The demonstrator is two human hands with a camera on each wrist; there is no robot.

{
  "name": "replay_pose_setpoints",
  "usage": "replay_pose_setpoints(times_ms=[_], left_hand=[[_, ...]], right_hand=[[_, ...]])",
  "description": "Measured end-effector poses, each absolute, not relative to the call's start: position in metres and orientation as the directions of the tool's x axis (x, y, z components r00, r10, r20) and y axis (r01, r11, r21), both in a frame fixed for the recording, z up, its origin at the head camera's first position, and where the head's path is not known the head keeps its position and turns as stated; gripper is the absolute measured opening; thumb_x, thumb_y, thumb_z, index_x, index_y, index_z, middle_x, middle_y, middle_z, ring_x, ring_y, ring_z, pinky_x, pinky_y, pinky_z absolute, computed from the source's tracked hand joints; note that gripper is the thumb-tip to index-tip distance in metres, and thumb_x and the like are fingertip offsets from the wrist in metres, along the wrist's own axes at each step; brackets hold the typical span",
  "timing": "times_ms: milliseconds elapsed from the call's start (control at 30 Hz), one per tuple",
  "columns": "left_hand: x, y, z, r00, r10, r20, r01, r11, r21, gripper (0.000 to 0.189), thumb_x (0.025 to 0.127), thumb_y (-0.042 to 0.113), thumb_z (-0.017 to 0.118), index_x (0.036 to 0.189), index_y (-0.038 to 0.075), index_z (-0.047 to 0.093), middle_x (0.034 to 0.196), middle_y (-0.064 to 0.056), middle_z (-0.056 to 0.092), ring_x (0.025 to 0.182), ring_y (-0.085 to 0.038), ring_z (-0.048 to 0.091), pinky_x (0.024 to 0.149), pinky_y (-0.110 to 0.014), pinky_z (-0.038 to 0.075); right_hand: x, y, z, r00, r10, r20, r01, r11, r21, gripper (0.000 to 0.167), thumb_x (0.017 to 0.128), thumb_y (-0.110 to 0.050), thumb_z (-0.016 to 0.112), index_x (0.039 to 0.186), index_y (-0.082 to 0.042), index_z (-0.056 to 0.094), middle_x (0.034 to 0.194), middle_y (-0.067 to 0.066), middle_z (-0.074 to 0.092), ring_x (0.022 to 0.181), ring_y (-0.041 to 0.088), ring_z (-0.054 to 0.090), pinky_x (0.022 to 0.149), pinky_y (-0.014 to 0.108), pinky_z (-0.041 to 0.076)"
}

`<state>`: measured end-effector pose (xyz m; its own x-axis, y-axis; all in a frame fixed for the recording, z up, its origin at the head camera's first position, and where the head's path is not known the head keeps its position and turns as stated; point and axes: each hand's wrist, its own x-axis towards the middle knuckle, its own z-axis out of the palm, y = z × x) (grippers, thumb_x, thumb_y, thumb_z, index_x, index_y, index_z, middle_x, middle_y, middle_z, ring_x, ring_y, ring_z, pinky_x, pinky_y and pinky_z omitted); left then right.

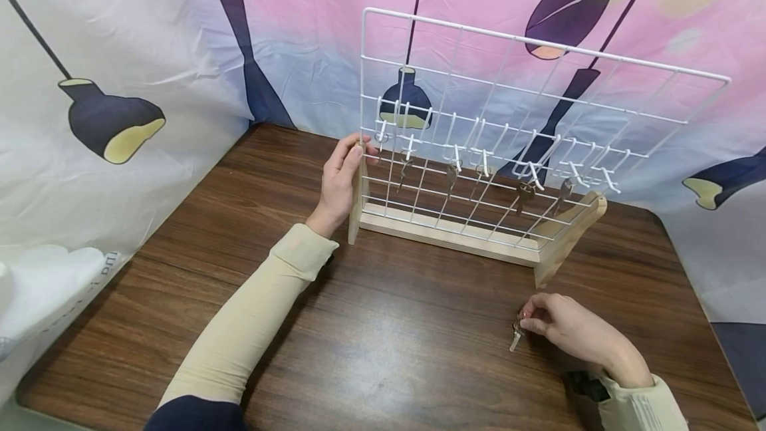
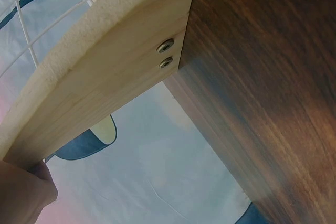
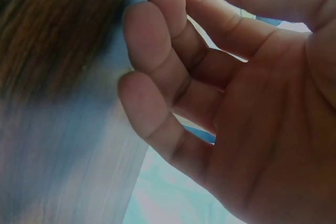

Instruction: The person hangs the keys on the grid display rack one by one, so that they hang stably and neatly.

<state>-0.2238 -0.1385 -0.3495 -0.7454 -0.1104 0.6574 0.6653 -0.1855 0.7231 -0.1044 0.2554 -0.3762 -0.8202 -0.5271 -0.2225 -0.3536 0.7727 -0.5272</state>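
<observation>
A white wire grid rack (image 1: 544, 94) stands on wooden side supports, with keys (image 1: 524, 197) hanging from several of its hooks. At the rack's left end, my left hand (image 1: 341, 181) grips the top of the wooden side support (image 1: 354, 211). The left wrist view shows the same support (image 2: 105, 72) up close, with two screws in its face and part of the hand (image 2: 23, 190) at its end. Low over the table on the right, my right hand (image 1: 571, 328) pinches a silver key (image 1: 516, 336) that points downward. In the right wrist view, its other fingers (image 3: 147, 35) are loosely curled and the key is hidden.
The brown wood-grain table (image 1: 383, 351) lies under everything. Behind it hangs a printed cloth (image 1: 323, 52). A white object with lettering (image 1: 54, 291) sits beyond the table's left edge. A wooden crossbar (image 1: 449, 235) joins the rack's supports.
</observation>
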Motion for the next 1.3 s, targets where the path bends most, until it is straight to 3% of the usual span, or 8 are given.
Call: replay_pose_setpoints(times_ms=[267, 500, 667, 833, 967, 1100, 1200, 1300], left_hand=[[-0.224, -0.139, -0.349, -0.746, -0.105, 0.657, 0.665, -0.170, 0.728, 0.030, 0.102, 0.010, 0.041, 0.119, -0.011, 0.053, 0.098, -0.002, 0.063, 0.090, -0.037, 0.059, 0.086, -0.052, 0.050], [-0.225, -0.139, -0.348, -0.743, -0.101, 0.662, 0.668, -0.166, 0.725, 0.034, 0.102, 0.009, 0.039, 0.120, -0.018, 0.047, 0.098, 0.000, 0.062, 0.088, -0.024, 0.062, 0.084, -0.035, 0.053], [-0.226, -0.139, -0.349, -0.740, -0.102, 0.665, 0.672, -0.167, 0.722, 0.034, 0.102, 0.009, 0.038, 0.120, -0.019, 0.047, 0.097, 0.000, 0.062, 0.087, -0.020, 0.062, 0.084, -0.034, 0.053], [-0.226, -0.139, -0.349, -0.739, -0.111, 0.664, 0.672, -0.177, 0.719, 0.029, 0.102, 0.010, 0.039, 0.118, -0.010, 0.053, 0.097, -0.001, 0.062, 0.087, -0.019, 0.062, 0.084, -0.034, 0.053], [-0.226, -0.139, -0.349, -0.742, -0.110, 0.662, 0.670, -0.180, 0.721, 0.030, 0.101, 0.009, 0.039, 0.118, -0.011, 0.053, 0.097, -0.001, 0.062, 0.088, -0.024, 0.062, 0.084, -0.034, 0.053], [-0.225, -0.139, -0.349, -0.743, -0.104, 0.661, 0.668, -0.175, 0.723, 0.034, 0.101, 0.008, 0.039, 0.120, -0.020, 0.046, 0.097, 0.000, 0.062, 0.089, -0.043, 0.057, 0.084, -0.034, 0.053], [-0.225, -0.139, -0.349, -0.744, -0.103, 0.660, 0.667, -0.175, 0.725, 0.035, 0.101, 0.008, 0.039, 0.121, -0.021, 0.044, 0.097, 0.000, 0.062, 0.090, -0.048, 0.054, 0.084, -0.035, 0.053], [-0.225, -0.138, -0.350, -0.745, -0.105, 0.658, 0.665, -0.176, 0.725, 0.034, 0.101, 0.008, 0.039, 0.120, -0.020, 0.045, 0.097, 0.000, 0.062, 0.089, -0.037, 0.059, 0.084, -0.035, 0.053]], right_hand=[[-0.104, 0.255, -0.376, -0.837, -0.507, -0.204, -0.363, 0.794, -0.487, 0.008, 0.092, -0.011, 0.065, 0.086, -0.014, 0.062, 0.082, -0.008, 0.060, 0.070, 0.002, 0.050, 0.061, 0.022, 0.044], [-0.107, 0.255, -0.375, -0.860, -0.482, -0.168, -0.354, 0.801, -0.483, 0.007, 0.093, -0.011, 0.065, 0.087, -0.016, 0.064, 0.078, -0.009, 0.057, 0.067, 0.003, 0.047, 0.058, 0.022, 0.042], [-0.108, 0.254, -0.372, -0.883, -0.460, -0.097, -0.359, 0.792, -0.493, 0.008, 0.093, -0.011, 0.064, 0.090, -0.017, 0.065, 0.081, -0.009, 0.060, 0.067, 0.004, 0.047, 0.057, 0.022, 0.040], [-0.106, 0.252, -0.370, -0.895, -0.446, -0.005, -0.393, 0.795, -0.463, 0.005, 0.095, -0.016, 0.064, 0.093, -0.019, 0.066, 0.087, -0.010, 0.064, 0.071, 0.005, 0.049, 0.062, 0.023, 0.042], [-0.105, 0.251, -0.369, -0.906, -0.421, 0.044, -0.396, 0.805, -0.442, 0.004, 0.095, -0.018, 0.063, 0.093, -0.020, 0.066, 0.086, -0.010, 0.064, 0.073, 0.007, 0.051, 0.065, 0.025, 0.044], [-0.104, 0.250, -0.365, -0.922, -0.378, 0.080, -0.372, 0.813, -0.449, 0.005, 0.097, -0.022, 0.062, 0.096, -0.021, 0.067, 0.090, -0.009, 0.066, 0.078, 0.011, 0.055, 0.069, 0.029, 0.046], [-0.103, 0.250, -0.362, -0.929, -0.349, 0.126, -0.367, 0.810, -0.457, 0.006, 0.097, -0.023, 0.062, 0.097, -0.021, 0.068, 0.092, -0.008, 0.067, 0.081, 0.011, 0.056, 0.070, 0.030, 0.048], [-0.102, 0.250, -0.359, -0.921, -0.338, 0.193, -0.389, 0.794, -0.468, 0.004, 0.095, -0.019, 0.064, 0.097, -0.020, 0.068, 0.090, -0.007, 0.068, 0.077, 0.008, 0.057, 0.067, 0.024, 0.048]])
